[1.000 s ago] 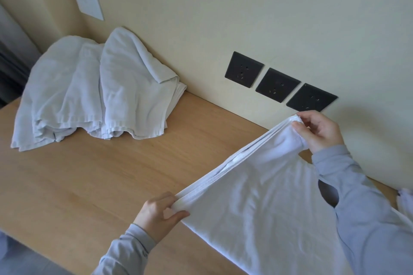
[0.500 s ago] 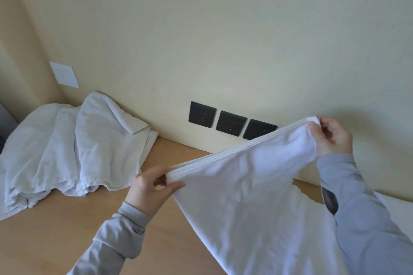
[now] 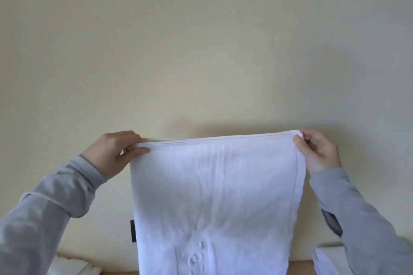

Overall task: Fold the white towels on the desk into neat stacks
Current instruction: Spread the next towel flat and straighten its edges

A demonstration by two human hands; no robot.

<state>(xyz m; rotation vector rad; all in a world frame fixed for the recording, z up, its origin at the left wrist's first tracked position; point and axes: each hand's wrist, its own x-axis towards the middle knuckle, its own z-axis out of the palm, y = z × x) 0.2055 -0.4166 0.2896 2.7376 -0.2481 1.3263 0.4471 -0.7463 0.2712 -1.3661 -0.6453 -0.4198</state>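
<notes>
- Left hand [image 3: 114,152]: thumb and curled fingers pinch the top left corner of the white towel [image 3: 216,196]; the thumb lies along the front of the hem.
- Right hand [image 3: 317,152]: pinches the top right corner, thumb in front, fingers curled behind the cloth.
- Towel held up in the air between the two hands, well above the desk, top hem stretched taut and nearly level, slightly higher at the right.
- Cloth hangs straight down and runs out of the bottom of the view; the hem shows more than one layer.
- Raised lettering [image 3: 196,259] low on the front face, too blurred to read.
- Grey sleeves [image 3: 55,203] on both arms.
- Behind: plain cream wall [image 3: 201,40]; a dark wall plate [image 3: 133,230] peeks out at the towel's left edge.
- Bottom edge: thin strip of wooden desk [image 3: 299,269], with more white towels at bottom left [image 3: 71,267] and bottom right [image 3: 328,257].
</notes>
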